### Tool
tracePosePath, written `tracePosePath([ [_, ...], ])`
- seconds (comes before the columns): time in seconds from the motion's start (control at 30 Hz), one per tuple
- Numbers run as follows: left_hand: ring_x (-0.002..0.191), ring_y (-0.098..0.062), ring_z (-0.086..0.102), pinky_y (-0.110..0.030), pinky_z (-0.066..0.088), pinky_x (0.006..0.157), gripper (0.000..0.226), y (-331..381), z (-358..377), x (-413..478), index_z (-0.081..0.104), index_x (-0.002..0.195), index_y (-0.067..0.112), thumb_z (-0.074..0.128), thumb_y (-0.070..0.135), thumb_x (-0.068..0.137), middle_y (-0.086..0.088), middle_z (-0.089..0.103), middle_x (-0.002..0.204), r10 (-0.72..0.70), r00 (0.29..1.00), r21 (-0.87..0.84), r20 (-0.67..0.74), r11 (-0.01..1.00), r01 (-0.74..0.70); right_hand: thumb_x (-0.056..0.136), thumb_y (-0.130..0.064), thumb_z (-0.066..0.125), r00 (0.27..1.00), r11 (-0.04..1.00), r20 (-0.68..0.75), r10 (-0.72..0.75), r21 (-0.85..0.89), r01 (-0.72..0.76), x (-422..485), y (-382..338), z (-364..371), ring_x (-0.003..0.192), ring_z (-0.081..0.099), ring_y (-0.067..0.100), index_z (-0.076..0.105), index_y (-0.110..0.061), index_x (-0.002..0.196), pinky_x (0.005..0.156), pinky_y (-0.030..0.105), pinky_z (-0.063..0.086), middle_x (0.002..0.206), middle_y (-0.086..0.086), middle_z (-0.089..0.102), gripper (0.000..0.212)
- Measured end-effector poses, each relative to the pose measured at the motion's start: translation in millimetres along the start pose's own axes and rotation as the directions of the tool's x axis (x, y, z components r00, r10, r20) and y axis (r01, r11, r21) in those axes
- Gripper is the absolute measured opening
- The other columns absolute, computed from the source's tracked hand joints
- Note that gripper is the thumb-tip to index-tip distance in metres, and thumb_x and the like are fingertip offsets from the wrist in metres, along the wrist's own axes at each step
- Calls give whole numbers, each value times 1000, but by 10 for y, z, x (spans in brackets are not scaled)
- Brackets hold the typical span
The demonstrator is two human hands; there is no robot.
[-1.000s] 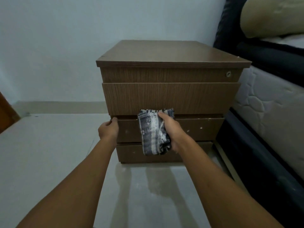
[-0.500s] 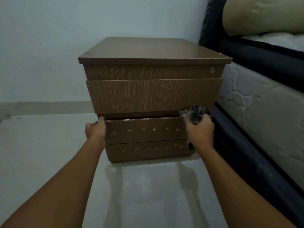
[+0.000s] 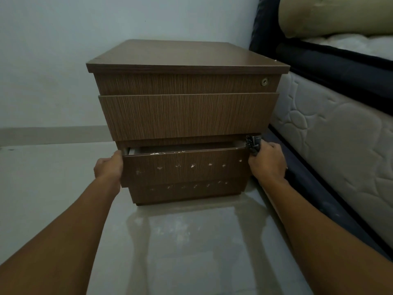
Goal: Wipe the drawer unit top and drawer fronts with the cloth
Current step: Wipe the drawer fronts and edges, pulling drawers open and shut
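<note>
A brown wooden drawer unit [image 3: 187, 116] stands on the floor in front of me. Its third drawer [image 3: 185, 167] sits slightly pulled out, showing a gap along its top edge, and its front carries white specks. My left hand [image 3: 109, 167] grips the left end of that drawer front. My right hand [image 3: 266, 162] grips the right end with the blue-and-white checked cloth [image 3: 253, 143] bunched in its fingers; most of the cloth is hidden. The bottom drawer front [image 3: 185, 188] also has white specks.
A bed with a white quilted mattress [image 3: 331, 141] and dark frame stands close on the right, a pillow [image 3: 336, 15] on top. A pale wall is behind the unit. Glossy grey floor [image 3: 180, 241] lies between me and the unit.
My right hand carried the cloth from the middle of the drawer front to its right end. The third drawer has slid out a little. The view has moved closer.
</note>
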State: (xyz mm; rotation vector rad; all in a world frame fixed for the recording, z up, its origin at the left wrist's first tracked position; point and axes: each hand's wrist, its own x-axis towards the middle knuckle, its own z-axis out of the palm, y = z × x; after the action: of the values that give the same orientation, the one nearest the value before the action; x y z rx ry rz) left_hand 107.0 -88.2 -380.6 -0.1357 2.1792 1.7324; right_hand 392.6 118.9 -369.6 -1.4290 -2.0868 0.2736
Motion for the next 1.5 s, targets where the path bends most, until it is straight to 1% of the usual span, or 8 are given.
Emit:
tracePosePath([
  [0.07, 112, -33, 56, -41, 42, 80, 51, -8, -14, 32, 50, 129, 9, 53, 39, 88, -13, 57, 127, 5, 1000, 8, 11, 1000, -5, 85, -15, 60, 999, 998, 17, -46, -43, 47, 13, -7, 0, 112, 51, 27, 57, -18, 94, 86, 40, 45, 112, 12, 61, 10],
  [0.17, 111, -33, 56, -41, 42, 79, 51, -14, -11, 33, 50, 129, 9, 53, 39, 88, -13, 57, 126, 9, 1000, 15, 15, 1000, -9, 86, -14, 59, 995, 992, 43, -91, -80, 94, 42, -57, -25, 102, 55, 27, 57, -15, 94, 81, 39, 44, 103, 10, 62, 9],
  [0.3, 110, -31, 55, -41, 42, 80, 47, -9, -22, 15, 51, 128, 9, 52, 38, 90, -12, 58, 123, 9, 999, 14, 37, 1000, -9, 86, -14, 59, 986, 989, 94, -141, -38, 145, 39, -141, 12, 95, 57, 27, 58, -13, 97, 76, 37, 44, 100, 11, 63, 11],
  [0.7, 122, -31, 53, -50, 41, 102, 43, 2, -194, 21, 52, 131, 16, 51, 39, 95, -8, 56, 135, 11, 990, 59, 139, 998, -20, 86, -19, 61, 934, 941, 120, -338, 72, 331, -264, -801, 380, 95, 58, 24, 61, -15, 104, 70, 29, 37, 99, 7, 63, 18],
  [0.9, 110, -26, 56, -45, 45, 98, 19, -6, -333, 65, 56, 109, 20, 47, 34, 99, -5, 59, 118, 38, 974, 69, 224, 996, -55, 88, -24, 62, 900, 906, 123, -418, 123, 404, -443, -1246, 604, 92, 59, 20, 61, -18, 105, 68, 28, 36, 98, 4, 65, 19],
  [1.0, 106, -25, 57, -45, 47, 96, 18, -12, -416, 135, 58, 104, 22, 44, 33, 101, -5, 60, 115, 41, 960, 86, 276, 994, -67, 87, -24, 62, 886, 890, 122, -447, 155, 428, -543, -1458, 712, 89, 59, 19, 61, -17, 101, 66, 28, 37, 95, 3, 65, 15],
  [1.17, 112, -26, 58, -47, 46, 100, 31, -28, -531, 233, 60, 115, 16, 38, 34, 102, -6, 63, 118, 27, 930, 96, 366, 993, -66, 88, -25, 61, 857, 857, 124, -501, 211, 470, -714, -1827, 872, 89, 59, 19, 61, -17, 101, 65, 29, 36, 97, 4, 65, 15],
  [1.5, 114, -23, 57, -52, 38, 106, 62, -53, -725, 372, 69, 106, 16, 12, 41, 101, -9, 66, 120, -109, 850, -56, 515, 985, 160, 88, -28, 63, 838, 820, 117, -534, 312, 479, -1047, -2526, 1177, 94, 61, 19, 61, -18, 112, 75, 33, 47, 102, 3, 67, 26],
])
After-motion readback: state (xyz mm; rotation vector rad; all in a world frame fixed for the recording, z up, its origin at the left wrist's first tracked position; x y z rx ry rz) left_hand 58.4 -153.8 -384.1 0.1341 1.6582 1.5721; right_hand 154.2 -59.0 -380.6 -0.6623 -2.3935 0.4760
